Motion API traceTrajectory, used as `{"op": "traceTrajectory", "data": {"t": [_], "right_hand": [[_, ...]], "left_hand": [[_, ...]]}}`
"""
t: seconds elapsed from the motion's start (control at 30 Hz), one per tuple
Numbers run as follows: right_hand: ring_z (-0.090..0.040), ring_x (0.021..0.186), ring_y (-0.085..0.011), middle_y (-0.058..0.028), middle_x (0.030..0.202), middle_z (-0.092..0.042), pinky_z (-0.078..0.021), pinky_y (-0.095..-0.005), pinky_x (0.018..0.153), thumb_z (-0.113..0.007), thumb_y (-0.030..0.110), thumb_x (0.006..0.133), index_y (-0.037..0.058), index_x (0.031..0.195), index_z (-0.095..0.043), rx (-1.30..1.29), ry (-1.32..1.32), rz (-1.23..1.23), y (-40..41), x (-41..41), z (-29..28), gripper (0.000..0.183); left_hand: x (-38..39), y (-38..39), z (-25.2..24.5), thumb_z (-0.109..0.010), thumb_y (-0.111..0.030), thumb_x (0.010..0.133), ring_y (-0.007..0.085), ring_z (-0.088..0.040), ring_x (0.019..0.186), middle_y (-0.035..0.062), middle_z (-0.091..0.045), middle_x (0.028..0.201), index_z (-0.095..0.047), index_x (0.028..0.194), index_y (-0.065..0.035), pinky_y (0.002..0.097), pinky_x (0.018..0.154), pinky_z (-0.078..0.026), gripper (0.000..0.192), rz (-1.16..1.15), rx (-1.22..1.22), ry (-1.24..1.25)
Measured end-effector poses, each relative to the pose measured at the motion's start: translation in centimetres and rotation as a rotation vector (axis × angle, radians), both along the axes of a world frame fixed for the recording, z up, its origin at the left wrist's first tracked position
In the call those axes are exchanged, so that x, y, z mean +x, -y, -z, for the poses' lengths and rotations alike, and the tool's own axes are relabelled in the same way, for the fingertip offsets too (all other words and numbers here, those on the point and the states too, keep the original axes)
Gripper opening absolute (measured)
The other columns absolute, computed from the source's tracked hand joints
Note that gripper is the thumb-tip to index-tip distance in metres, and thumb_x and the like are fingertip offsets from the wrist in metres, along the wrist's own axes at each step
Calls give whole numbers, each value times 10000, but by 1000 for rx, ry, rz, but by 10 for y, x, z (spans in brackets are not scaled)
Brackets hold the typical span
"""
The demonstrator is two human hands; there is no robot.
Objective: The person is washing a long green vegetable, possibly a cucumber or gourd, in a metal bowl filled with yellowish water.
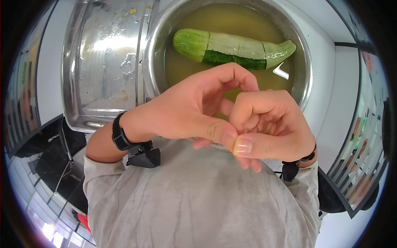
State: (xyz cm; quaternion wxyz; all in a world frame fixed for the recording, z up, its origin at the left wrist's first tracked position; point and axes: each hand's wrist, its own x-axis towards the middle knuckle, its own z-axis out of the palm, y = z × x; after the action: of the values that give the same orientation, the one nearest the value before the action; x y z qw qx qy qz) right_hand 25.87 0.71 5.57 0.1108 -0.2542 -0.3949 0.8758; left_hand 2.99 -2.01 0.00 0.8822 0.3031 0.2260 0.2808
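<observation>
In front of my chest my left hand [192, 108] and my right hand [276, 124] meet, thumb tip against thumb tip. The left fingers arch over with a gap inside them and show nothing held. My right fingers curl inward, and whether something small is pinched there is hidden. Just beyond the hands a large green gourd [237, 46], partly peeled, lies in yellowish cloudy water. Dark green skin covers a strip along its near side, and thin dark lines cross it. A round metal basin [151, 59] holds the water; my hands overlap its near part.
Left of the basin is a rectangular metal tray [107, 71], wet and dotted with yellowish scraps. Both stand on a white surface [322, 71]. Black straps with small black devices are on my left wrist [144, 155] and right wrist [290, 170]. Dark-framed panels rise at both sides.
</observation>
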Motion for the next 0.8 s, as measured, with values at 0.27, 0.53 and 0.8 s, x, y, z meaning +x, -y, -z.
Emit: {"op": "traceTrajectory", "data": {"t": [0.27,0.53,0.8], "right_hand": [[-646,524,-126,-106,691,-707,-664,-439,761,-699,75,1050,-27,965,-612,75,-3,-23,-1,1,4,158],[-595,544,-89,-52,711,-680,-410,-250,510,-573,188,1135,-9,988,-658,573,278,223,-3,6,-10,260],[-423,557,-67,16,654,-559,-345,-264,530,-605,60,1098,-1,892,-631,816,290,233,-5,9,1,216]], "left_hand": [[4,3,3,-979,-316,880,129,-713,933,151,-684,1300,-465,1458,11,239,607,-565,840,-39,60,37],[-9,0,-15,-525,-309,1187,64,-535,619,24,-611,851,-581,1136,-8,232,501,-394,310,-220,367,-295],[-3,6,-17,-417,-181,1192,75,-363,543,-4,-483,670,-523,848,-45,281,527,-292,385,-199,614,-394]]}}
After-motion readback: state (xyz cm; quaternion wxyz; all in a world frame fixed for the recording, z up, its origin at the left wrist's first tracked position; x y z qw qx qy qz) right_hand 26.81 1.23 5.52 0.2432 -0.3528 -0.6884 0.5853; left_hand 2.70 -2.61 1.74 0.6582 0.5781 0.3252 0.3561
